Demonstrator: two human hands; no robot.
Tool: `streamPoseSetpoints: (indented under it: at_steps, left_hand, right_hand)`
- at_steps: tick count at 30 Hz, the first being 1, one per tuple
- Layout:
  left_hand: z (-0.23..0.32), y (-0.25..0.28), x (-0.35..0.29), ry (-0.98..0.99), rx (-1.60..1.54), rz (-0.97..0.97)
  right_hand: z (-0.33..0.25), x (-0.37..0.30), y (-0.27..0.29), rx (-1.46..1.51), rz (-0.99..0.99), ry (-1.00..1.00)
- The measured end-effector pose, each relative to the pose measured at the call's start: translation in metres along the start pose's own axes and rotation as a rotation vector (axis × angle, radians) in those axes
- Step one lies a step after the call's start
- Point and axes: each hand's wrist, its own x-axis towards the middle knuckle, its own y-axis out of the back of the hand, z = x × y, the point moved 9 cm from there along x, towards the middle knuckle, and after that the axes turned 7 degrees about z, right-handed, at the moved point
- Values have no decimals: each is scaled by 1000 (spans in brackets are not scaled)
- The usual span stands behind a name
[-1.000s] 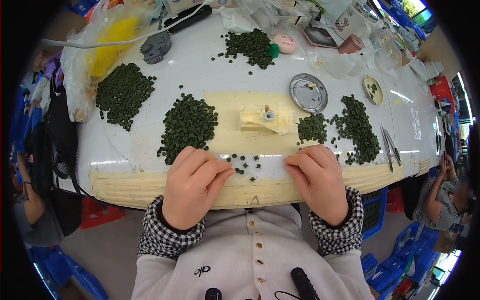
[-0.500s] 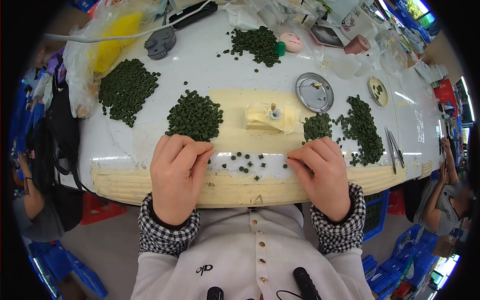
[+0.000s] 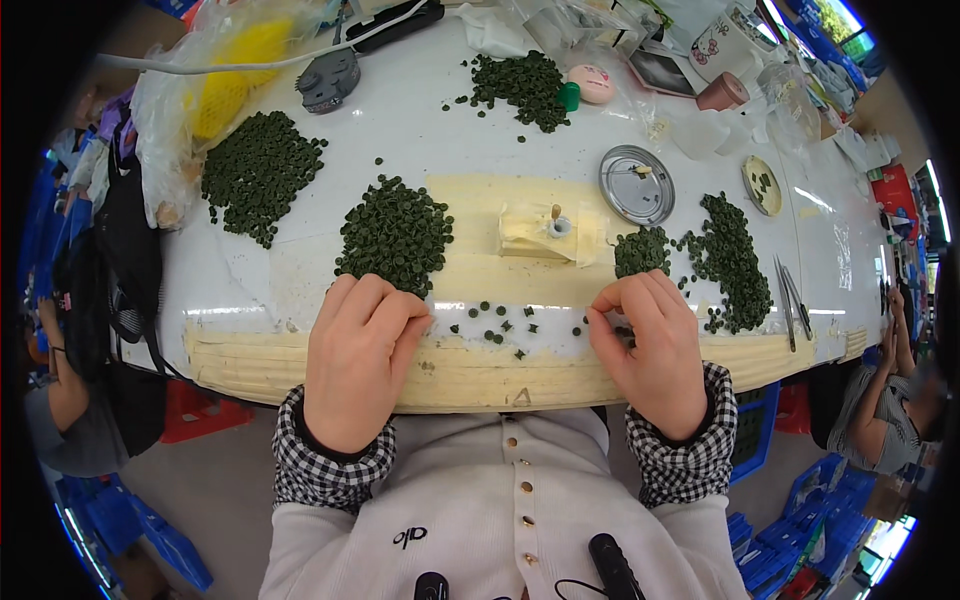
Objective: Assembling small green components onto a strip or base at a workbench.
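My left hand (image 3: pixel 358 358) is closed, thumb and fingertips pinched together, at the near edge of a heap of small dark green round pieces (image 3: pixel 395 235). Whatever may be between its fingertips is hidden. Loose green pieces (image 3: pixel 495 325) lie scattered on the white table between my hands. My right hand (image 3: pixel 650 345) is also curled into a pinch, just in front of a smaller green heap (image 3: pixel 640 252); I cannot make out anything in it. Beyond both hands, a tape-wrapped block (image 3: pixel 550 232) with a small upright peg and a pale round fitting stands on yellowish tape.
More green heaps lie at the left (image 3: pixel 262 175), far middle (image 3: pixel 522 90) and right (image 3: pixel 735 265). A round metal lid (image 3: pixel 637 185), a small dish (image 3: pixel 762 187) and tweezers (image 3: pixel 793 300) are on the right. Plastic bags and a mug (image 3: pixel 730 42) line the far side.
My left fingertips have come slightly toward me, away from the heap. My right hand has hardly moved. The whole view has shifted a little, and the loose pieces lie as before.
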Motion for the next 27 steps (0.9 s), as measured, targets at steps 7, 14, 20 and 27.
streamPoseSetpoints:
  at_steps: [7,14,20,27]
  left_hand:
    - [-2,17,-1,173,-291,139]
    - [-4,-27,-4,463,-1257,0]
    - [9,-62,-5,573,-1413,-175]
    - [8,-63,-6,557,-1489,-115]
  right_hand:
    - [3,-1,14,113,105,-54]
    - [-4,2,10,397,70,-138]
    - [-1,3,-3,689,75,-197]
    - [7,-6,-25,975,60,-428]
